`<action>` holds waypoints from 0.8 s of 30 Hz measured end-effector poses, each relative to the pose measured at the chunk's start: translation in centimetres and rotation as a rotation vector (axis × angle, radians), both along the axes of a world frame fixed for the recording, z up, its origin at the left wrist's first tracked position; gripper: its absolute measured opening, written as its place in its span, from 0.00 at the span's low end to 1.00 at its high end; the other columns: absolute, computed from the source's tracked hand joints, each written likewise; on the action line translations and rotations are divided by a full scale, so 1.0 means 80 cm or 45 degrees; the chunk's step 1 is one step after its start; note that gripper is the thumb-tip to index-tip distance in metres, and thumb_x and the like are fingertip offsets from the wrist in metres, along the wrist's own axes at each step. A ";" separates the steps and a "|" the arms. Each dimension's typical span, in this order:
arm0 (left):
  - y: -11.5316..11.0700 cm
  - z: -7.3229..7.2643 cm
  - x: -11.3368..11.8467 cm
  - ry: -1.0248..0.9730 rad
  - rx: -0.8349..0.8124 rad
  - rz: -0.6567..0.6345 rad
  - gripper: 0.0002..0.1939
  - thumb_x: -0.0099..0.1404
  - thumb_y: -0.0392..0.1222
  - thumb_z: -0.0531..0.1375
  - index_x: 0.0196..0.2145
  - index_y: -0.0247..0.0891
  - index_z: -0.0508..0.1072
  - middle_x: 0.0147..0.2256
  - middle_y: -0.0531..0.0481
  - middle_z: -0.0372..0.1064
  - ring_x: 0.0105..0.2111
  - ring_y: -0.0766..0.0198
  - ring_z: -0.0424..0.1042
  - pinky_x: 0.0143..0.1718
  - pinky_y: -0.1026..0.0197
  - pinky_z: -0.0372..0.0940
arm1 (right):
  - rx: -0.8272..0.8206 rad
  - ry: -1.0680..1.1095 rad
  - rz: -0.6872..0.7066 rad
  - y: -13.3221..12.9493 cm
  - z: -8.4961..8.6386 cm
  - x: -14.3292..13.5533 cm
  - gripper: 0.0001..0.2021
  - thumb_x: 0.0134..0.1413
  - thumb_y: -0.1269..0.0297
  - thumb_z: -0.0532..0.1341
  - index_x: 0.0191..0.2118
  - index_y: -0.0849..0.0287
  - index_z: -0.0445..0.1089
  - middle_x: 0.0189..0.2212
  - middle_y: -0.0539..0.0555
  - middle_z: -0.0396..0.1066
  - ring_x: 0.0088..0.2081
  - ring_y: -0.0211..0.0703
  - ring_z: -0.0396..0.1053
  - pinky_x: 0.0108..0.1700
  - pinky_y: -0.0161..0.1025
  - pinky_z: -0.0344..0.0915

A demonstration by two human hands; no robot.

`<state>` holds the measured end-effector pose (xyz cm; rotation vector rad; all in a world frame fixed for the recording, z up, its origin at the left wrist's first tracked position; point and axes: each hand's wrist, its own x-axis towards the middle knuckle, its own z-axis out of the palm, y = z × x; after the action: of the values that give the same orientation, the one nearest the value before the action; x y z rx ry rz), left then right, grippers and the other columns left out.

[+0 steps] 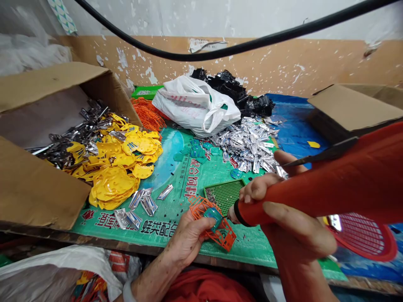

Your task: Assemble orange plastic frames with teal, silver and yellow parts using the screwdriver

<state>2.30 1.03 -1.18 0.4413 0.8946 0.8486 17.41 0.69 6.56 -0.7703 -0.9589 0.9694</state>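
My left hand [189, 235] is closed on an orange plastic frame [225, 237], with a translucent teal plastic piece [213, 218] lying on it under my thumb. My right hand [292, 235] wraps round a thick red screwdriver-like power tool [333, 184]. A dark lever [324, 154] runs along its upper side. The tool's pale nose points left, close beside the teal piece; whether its tip touches is too small to tell. Just behind both hands sits a shallow green mesh basket [228, 199] holding tiny screws.
Left, a cardboard box [37, 184] spills yellow plastic parts [129, 155] and dark metal parts. Silver strips [248, 142] are heaped near a white plastic bag [195, 105]. Black parts [233, 88] pile behind. A red basket [365, 239] and another box [355, 105] stand right. A black cable [201, 54] hangs across.
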 end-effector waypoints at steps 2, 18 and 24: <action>0.000 0.000 0.000 -0.006 -0.008 0.004 0.18 0.45 0.34 0.69 0.36 0.34 0.76 0.31 0.51 0.74 0.27 0.65 0.71 0.29 0.63 0.69 | -0.016 0.005 0.014 0.000 0.000 0.000 0.23 0.44 0.69 0.68 0.49 0.44 0.69 0.25 0.46 0.70 0.27 0.42 0.68 0.32 0.43 0.69; -0.004 -0.010 0.001 -0.022 0.043 0.016 0.11 0.45 0.33 0.66 0.30 0.35 0.74 0.25 0.55 0.68 0.25 0.67 0.66 0.29 0.63 0.65 | -0.039 -0.080 0.112 0.001 -0.018 -0.004 0.27 0.45 0.65 0.69 0.52 0.47 0.62 0.26 0.46 0.69 0.26 0.42 0.68 0.30 0.44 0.69; -0.003 -0.005 0.002 0.079 0.022 0.034 0.15 0.44 0.33 0.67 0.33 0.34 0.76 0.26 0.53 0.71 0.27 0.65 0.69 0.28 0.64 0.65 | -0.048 -0.101 0.097 -0.002 -0.026 -0.004 0.30 0.45 0.65 0.69 0.54 0.49 0.60 0.26 0.46 0.68 0.28 0.41 0.67 0.33 0.43 0.67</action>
<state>2.49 0.77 -1.60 0.4734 0.9526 0.8713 17.10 0.53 4.48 -0.8138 -1.0476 1.0320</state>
